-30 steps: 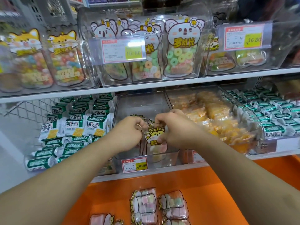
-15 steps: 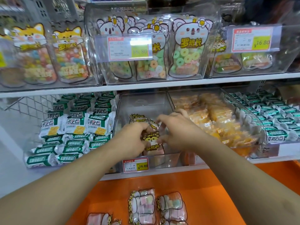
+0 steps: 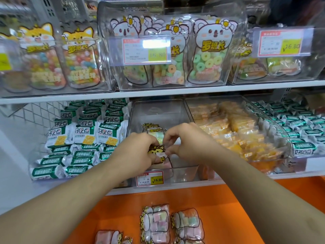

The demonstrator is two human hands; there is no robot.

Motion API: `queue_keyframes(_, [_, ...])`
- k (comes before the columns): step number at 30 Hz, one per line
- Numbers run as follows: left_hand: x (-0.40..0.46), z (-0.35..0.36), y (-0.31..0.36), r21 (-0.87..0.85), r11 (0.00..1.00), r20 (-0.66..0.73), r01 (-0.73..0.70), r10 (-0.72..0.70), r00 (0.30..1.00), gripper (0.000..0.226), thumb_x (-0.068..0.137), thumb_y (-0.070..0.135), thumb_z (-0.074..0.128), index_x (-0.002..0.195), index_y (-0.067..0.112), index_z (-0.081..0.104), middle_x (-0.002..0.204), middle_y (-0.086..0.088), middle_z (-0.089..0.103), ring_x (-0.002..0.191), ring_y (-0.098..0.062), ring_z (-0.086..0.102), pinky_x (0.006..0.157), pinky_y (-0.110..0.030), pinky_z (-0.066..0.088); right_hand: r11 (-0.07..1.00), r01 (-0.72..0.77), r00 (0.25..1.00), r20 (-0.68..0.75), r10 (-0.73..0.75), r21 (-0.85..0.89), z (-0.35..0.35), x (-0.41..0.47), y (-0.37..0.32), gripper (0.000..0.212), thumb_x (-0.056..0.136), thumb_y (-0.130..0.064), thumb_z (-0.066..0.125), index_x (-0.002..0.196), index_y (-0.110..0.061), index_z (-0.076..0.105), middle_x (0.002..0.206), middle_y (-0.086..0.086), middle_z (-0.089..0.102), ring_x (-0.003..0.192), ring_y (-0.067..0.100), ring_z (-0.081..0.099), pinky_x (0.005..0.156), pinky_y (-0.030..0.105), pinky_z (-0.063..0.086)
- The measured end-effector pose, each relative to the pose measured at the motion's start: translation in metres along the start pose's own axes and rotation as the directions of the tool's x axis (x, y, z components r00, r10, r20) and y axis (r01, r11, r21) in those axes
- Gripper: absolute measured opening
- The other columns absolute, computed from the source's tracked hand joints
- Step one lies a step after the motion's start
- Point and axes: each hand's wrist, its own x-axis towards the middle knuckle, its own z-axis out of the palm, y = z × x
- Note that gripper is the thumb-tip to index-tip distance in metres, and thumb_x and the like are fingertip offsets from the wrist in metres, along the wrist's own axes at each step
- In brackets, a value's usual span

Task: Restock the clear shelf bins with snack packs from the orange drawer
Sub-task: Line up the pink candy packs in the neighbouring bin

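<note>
Head view: both hands reach into the clear bin (image 3: pixel 158 110), likely to stand a pack upright at its front. The left hand (image 3: pixel 140 150) and right hand (image 3: pixel 182 143) pinch the snack pack (image 3: pixel 157 152) between curled fingertips; it shows a yellow cartoon cat over pastel sweets. More packs (image 3: pixel 155 224) lie below the fingers in the orange drawer (image 3: pixel 228 208)

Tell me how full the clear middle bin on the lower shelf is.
Mostly empty: the clear middle bin holds only a few cat-printed snack packs at its front; bare walls behind.
</note>
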Motion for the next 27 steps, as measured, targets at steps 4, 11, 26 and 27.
queue_keyframes(4, [-0.006,0.000,-0.005,-0.099,0.995,-0.068,0.009,-0.016,0.998,0.041,0.084,0.044,0.085,0.123,0.036,0.072,0.105,0.011,0.073,0.091,-0.009,0.066,0.078,-0.029,0.055,0.999,-0.004,1.000,-0.028,0.006,0.052,-0.003,0.001,0.000,0.020,0.080,-0.017,0.091,0.080,-0.026,0.073,0.075,-0.012,0.074,0.075,-0.002,0.068,0.072,0.022,0.057])
queue_keyframes(11, [-0.013,0.005,-0.007,-0.351,0.936,-0.180,0.002,-0.070,0.981,0.044,0.080,0.043,0.088,0.118,0.039,0.066,0.100,0.030,0.060,0.096,0.013,0.057,0.077,-0.009,0.044,0.998,-0.032,0.982,-0.186,0.043,0.060,0.000,-0.004,0.002,0.023,0.084,-0.012,0.084,0.070,-0.023,0.071,0.067,-0.009,0.070,0.069,0.004,0.065,0.063,0.024,0.054])
queue_keyframes(26, [-0.047,-0.066,0.005,-0.724,0.683,0.159,0.097,0.029,0.987,0.066,0.063,0.039,0.093,0.123,0.037,0.066,0.114,0.017,0.077,0.104,-0.001,0.072,0.094,-0.028,0.054,0.712,0.127,0.987,-0.162,-0.019,0.690,-0.047,-0.024,-0.030,0.014,0.090,0.013,0.071,0.084,0.001,0.069,0.070,0.019,0.070,0.058,0.021,0.068,0.055,0.026,0.055])
queue_keyframes(27, [-0.053,-0.069,0.004,-0.748,0.652,0.193,0.123,0.036,0.981,0.066,0.065,0.030,0.092,0.125,0.035,0.065,0.114,0.016,0.077,0.106,-0.002,0.072,0.092,-0.024,0.055,0.698,0.126,0.988,-0.155,-0.022,0.705,-0.048,-0.025,-0.034,0.015,0.091,0.013,0.070,0.085,0.000,0.068,0.070,0.017,0.069,0.057,0.020,0.067,0.055,0.027,0.055])
